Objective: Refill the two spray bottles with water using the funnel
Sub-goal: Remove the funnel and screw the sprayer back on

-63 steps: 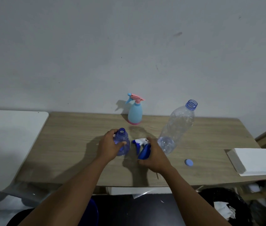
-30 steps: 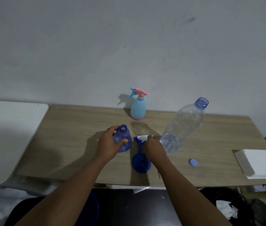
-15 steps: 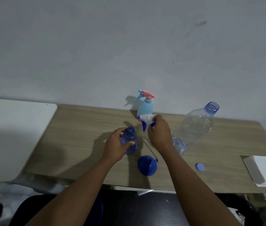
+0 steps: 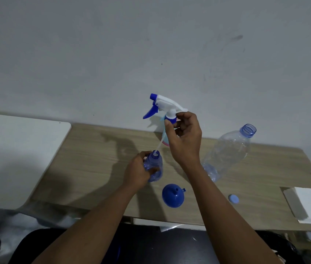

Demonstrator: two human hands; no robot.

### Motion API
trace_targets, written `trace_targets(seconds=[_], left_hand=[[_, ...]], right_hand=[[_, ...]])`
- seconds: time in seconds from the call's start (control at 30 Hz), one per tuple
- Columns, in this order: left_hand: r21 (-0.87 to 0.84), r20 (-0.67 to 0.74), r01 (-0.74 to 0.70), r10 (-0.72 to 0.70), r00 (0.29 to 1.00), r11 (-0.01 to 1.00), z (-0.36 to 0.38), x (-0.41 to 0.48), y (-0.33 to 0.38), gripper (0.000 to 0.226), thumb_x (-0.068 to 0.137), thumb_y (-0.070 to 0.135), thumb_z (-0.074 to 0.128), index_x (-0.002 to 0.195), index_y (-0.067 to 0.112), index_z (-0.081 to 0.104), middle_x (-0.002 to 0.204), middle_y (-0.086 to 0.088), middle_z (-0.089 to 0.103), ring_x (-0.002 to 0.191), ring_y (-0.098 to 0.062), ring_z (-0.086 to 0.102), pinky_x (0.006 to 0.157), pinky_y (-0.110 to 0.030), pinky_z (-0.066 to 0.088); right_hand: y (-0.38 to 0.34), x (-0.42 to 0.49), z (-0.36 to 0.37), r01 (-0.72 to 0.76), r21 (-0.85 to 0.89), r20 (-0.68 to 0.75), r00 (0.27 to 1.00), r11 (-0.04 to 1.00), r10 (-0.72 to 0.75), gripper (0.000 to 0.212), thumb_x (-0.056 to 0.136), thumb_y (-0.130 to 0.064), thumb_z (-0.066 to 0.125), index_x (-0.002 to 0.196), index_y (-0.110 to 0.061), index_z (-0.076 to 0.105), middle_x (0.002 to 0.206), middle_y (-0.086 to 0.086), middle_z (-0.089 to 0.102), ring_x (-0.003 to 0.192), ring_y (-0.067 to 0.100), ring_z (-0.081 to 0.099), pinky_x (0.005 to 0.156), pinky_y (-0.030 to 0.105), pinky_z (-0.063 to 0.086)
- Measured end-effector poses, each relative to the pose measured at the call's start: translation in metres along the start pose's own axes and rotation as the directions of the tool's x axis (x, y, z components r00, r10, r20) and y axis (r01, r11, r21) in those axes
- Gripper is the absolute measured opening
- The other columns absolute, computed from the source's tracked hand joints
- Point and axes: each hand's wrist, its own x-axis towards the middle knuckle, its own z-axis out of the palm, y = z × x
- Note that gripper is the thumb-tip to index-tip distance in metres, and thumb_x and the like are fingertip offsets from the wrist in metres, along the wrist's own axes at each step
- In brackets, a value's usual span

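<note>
Wood table (image 4: 93, 159): our left hand (image 4: 136, 175) grips blue bottle (image 4: 155, 162) to steady it; right hand (image 4: 186, 143) pinches sprayer head (image 4: 167, 105) high, tube (image 4: 159, 145) aligned at neck. Funnel (image 4: 171, 197) parked beside.

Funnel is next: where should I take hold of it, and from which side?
Pinch the blue funnel by its narrow spout, coming straight down from above. It seems to rest wide rim down on the wooden table, spout up, so the rim offers no edge.

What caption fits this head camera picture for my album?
Right hand holds the sprayer top above the blue bottle held by left hand.
</note>
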Motion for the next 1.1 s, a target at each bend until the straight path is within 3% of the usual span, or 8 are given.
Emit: trace_targets(seconds=[0.17,0.3,0.43,0.57,0.8,0.93,1.03,1.1], left_hand=[[-0.025,-0.008,0.014,-0.014,1.0,1.0,0.0,-0.002,0.005,0.047,0.071,0.025,0.085,0.111,0.034,0.061,0.092,0.022,0.065,0.088,0.002,0.062,0.073,-0.017,0.048],[-0.061,-0.013,0.005,-0.006,1.0,0.998,-0.001,-0.006,0.004,0.039,0.078,0.012,0.078,0.106,0.031,0.059,0.093,0.022,0.064,0.088,0.002,0.062,0.066,-0.007,0.044],[-0.089,-0.026,-0.046,0.044,0.999,0.995,0.001,-0.007,-0.001,0.044,0.076,0.013,0.081,0.112,0.031,0.063,0.1,0.019,0.068,0.092,0.007,0.063,0.074,-0.007,0.045],[-0.049,-0.028,-0.079,0.078,0.997,0.996,0.003,-0.008,-0.004,0.045,0.076,0.012,0.079,0.117,0.025,0.064,0.098,0.016,0.067,0.093,0.0,0.065,0.075,-0.012,0.048],[-0.014,-0.048,-0.116,0.115,0.992,0.993,0.007,-0.007,-0.006,0.042,0.078,0.004,0.074,0.11,0.03,0.063,0.102,0.013,0.07,0.094,0.0,0.065,0.082,-0.026,0.056],[-0.026,-0.061,-0.115,0.114,0.992,0.993,0.006,-0.006,-0.007,0.051,0.075,0.006,0.076,0.109,0.039,0.058,0.103,0.011,0.069,0.093,-0.004,0.066,0.08,-0.029,0.056],[-0.048,-0.048,-0.11,0.108,0.993,0.993,0.004,-0.007,-0.006,0.047,0.077,0.011,0.078,0.116,0.03,0.059,0.107,0.012,0.068,0.095,-0.001,0.066,0.081,-0.023,0.054],[-0.069,-0.037,-0.101,0.099,0.994,0.993,0.004,-0.007,-0.004,0.047,0.079,0.008,0.077,0.12,0.021,0.06,0.103,0.016,0.067,0.092,0.008,0.063,0.077,-0.01,0.049]], right_hand=[[0.033,-0.016,0.006,-0.081,-0.094,0.111,0.99,0.992,0.092,0.028,0.088,-0.009,0.074,0.11,-0.014,0.058,0.094,0.003,0.068,0.073,0.006,0.063,0.064,0.021,0.052],[0.065,-0.039,0.003,-0.18,-0.14,0.133,0.971,0.974,0.198,0.034,0.084,-0.015,0.076,0.114,-0.021,0.06,0.105,-0.004,0.071,0.091,0.011,0.069,0.072,0.031,0.056],[0.08,-0.057,0.005,-0.25,-0.084,0.129,0.957,0.965,0.259,0.036,0.086,-0.005,0.074,0.114,-0.022,0.06,0.108,-0.006,0.072,0.098,0.002,0.069,0.073,0.017,0.052],[0.096,-0.067,0.01,-0.293,-0.092,0.133,0.943,0.952,0.304,0.038,0.087,-0.007,0.074,0.121,-0.016,0.059,0.116,-0.004,0.072,0.11,0.008,0.068,0.075,0.021,0.052],[0.099,-0.071,0.008,-0.312,-0.09,0.105,0.941,0.946,0.32,0.034,0.089,-0.006,0.071,0.114,-0.026,0.06,0.109,-0.012,0.07,0.102,0.002,0.067,0.077,0.018,0.053],[0.103,-0.066,0.012,-0.325,-0.101,0.088,0.938,0.94,0.334,0.04,0.08,-0.007,0.08,0.114,-0.018,0.061,0.1,-0.003,0.069,0.088,0.003,0.065,0.069,0.015,0.051],[0.103,-0.062,0.012,-0.317,-0.094,0.125,0.937,0.944,0.327,0.052,0.075,-0.014,0.086,0.122,-0.02,0.064,0.107,0.0,0.07,0.095,0.008,0.067,0.075,0.018,0.054],[0.104,-0.065,0.01,-0.31,-0.105,0.143,0.936,0.945,0.323,0.04,0.075,-0.01,0.085,0.109,-0.027,0.069,0.106,0.003,0.07,0.094,0.005,0.067,0.073,0.017,0.054]])
